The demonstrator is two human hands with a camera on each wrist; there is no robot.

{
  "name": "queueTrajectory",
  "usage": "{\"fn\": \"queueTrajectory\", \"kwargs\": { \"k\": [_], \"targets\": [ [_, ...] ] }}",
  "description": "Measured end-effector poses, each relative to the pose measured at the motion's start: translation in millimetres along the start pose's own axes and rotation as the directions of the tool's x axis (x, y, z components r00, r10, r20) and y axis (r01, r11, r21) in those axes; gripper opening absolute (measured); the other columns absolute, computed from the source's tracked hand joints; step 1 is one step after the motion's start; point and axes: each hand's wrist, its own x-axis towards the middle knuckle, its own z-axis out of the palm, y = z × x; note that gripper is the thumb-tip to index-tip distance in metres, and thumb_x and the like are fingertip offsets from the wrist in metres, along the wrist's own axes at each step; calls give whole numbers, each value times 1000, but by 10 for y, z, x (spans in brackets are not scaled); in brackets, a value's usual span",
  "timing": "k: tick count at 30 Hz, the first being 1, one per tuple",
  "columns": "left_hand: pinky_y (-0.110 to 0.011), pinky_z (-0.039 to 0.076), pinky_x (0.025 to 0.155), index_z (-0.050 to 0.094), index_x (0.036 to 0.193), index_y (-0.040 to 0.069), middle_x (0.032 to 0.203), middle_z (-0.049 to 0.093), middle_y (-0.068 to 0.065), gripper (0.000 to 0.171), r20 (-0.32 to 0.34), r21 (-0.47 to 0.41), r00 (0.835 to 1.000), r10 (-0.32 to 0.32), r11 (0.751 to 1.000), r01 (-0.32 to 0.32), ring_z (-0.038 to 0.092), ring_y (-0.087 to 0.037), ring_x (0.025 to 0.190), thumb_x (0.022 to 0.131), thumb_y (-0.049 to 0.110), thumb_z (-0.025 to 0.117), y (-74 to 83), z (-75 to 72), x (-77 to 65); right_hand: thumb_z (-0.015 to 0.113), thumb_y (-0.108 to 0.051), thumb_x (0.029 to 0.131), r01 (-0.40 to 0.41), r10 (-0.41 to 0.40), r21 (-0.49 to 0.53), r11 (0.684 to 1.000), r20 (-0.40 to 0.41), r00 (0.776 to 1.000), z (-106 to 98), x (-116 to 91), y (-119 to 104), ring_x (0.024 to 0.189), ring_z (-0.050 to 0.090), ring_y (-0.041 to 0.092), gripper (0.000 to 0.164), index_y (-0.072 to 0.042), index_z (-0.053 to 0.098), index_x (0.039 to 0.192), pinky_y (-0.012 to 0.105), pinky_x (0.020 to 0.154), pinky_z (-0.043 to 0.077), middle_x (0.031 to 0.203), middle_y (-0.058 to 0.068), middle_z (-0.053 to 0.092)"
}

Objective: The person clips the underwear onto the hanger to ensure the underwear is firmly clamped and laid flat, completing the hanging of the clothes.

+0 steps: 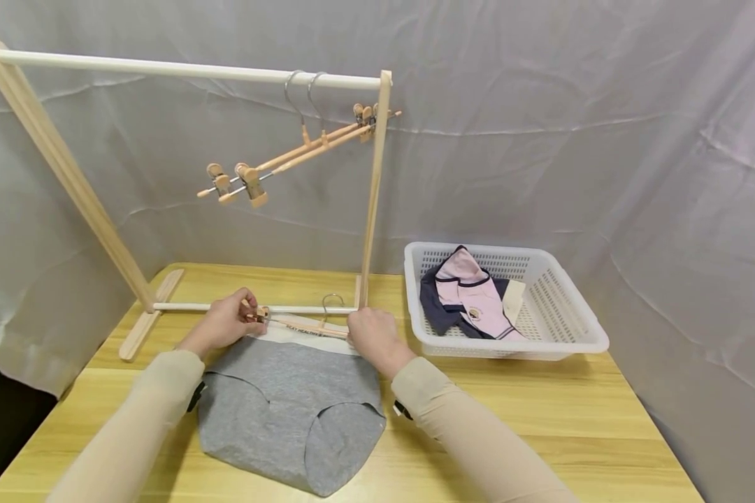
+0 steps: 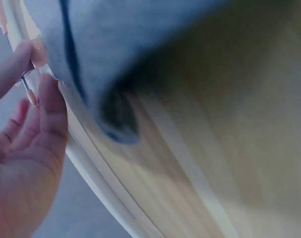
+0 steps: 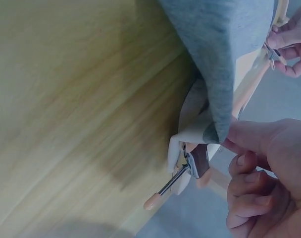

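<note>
Grey underpants (image 1: 283,398) with a white waistband lie on the wooden table, waistband away from me. Along the waistband lies a clip hanger (image 1: 324,323), its metal hook pointing away. My left hand (image 1: 222,323) pinches the hanger's left clip (image 1: 261,314) at the waistband's left end. At the other end, my right hand (image 1: 379,339) hides the corner in the head view. The right wrist view shows the right clip (image 3: 197,161) on the white band, while my right thumb and curled forefinger pinch the cloth just beside it.
A wooden rack (image 1: 377,188) stands behind the underpants, with two clip hangers (image 1: 317,143) on its top bar. At the right, a white plastic basket (image 1: 563,346) contains a pink garment (image 1: 484,307) and a dark blue one (image 1: 437,314). Grey cloth hangs behind the table.
</note>
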Motion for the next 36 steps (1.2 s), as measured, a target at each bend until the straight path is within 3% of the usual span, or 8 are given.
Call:
{"fn": "queueTrajectory", "kwargs": {
  "k": [4, 8, 12, 15, 22, 27, 31, 36],
  "targets": [
    [-34, 46, 71, 61, 106, 0, 90, 68, -11, 40, -51, 95, 997, -55, 994, 60, 59, -23, 80, 91, 25, 88, -18, 2, -84, 82, -27, 94, -2, 2, 9, 1000, 7, 1000, 9, 0, 7, 68, 74, 27, 26, -13, 74, 73, 44, 54, 59, 80, 8, 78],
    [-32, 45, 68, 67, 87, 3, 83, 66, -8, 28, -54, 149, 994, -96, 983, 103, 58, -22, 76, 94, 25, 84, 4, -23, -181, 81, -30, 95, -4, 3, 18, 1000, 35, 999, -18, 29, -30, 67, 72, 24, 28, -14, 73, 74, 42, 53, 58, 80, 6, 77],
    [-32, 42, 64, 67, 78, 6, 77, 63, -5, 26, -30, 152, 992, -124, 980, 128, 55, -20, 71, 97, 21, 78, 34, -41, -250, 80, -33, 97, 20, -22, 24, 999, 74, 997, -25, 87, -126, 69, 72, 22, 28, -16, 73, 76, 40, 54, 58, 83, 4, 78],
    [-31, 41, 63, 65, 76, 6, 74, 60, -3, 28, -22, 142, 988, -152, 978, 154, 53, -19, 69, 98, 20, 77, 47, -36, -282, 75, -27, 100, 44, -46, 23, 999, 90, 995, 9, 131, -200, 73, 75, 23, 22, -14, 76, 82, 40, 56, 59, 87, 5, 79],
    [-31, 41, 61, 65, 71, 6, 71, 59, -2, 30, -9, 132, 984, -177, 975, 177, 52, -18, 67, 96, 19, 77, 24, -64, -374, 74, -17, 98, 65, -67, 48, 997, 47, 997, 69, 170, -243, 72, 76, 23, 18, -10, 76, 81, 37, 58, 61, 83, 7, 78],
    [-29, 39, 57, 58, 61, 12, 58, 48, 5, 39, 36, 125, 981, -190, 975, 184, 46, -13, 57, 93, 16, 77, -19, -149, -473, 76, -14, 96, 64, -70, 111, 992, 51, 996, 66, 183, -214, 76, 77, 28, 15, -7, 75, 83, 40, 66, 63, 86, 12, 78],
    [-28, 41, 55, 59, 62, 13, 53, 47, 7, 37, 81, 131, 976, -201, 973, 190, 47, -11, 53, 93, 19, 78, -44, -210, -529, 77, -13, 95, 74, -84, 132, 988, 69, 994, 22, 192, -224, 76, 76, 27, 15, -8, 74, 82, 40, 67, 63, 86, 11, 78],
    [-31, 44, 60, 65, 80, 7, 64, 58, 1, 27, 74, 117, 969, -236, 967, 227, 54, -16, 63, 97, 25, 75, -23, -237, -522, 79, -20, 97, 57, -77, 194, 979, 100, 992, -138, 261, -342, 70, 66, 17, 19, -9, 70, 85, 32, 58, 57, 85, 5, 72]
  ]
}}
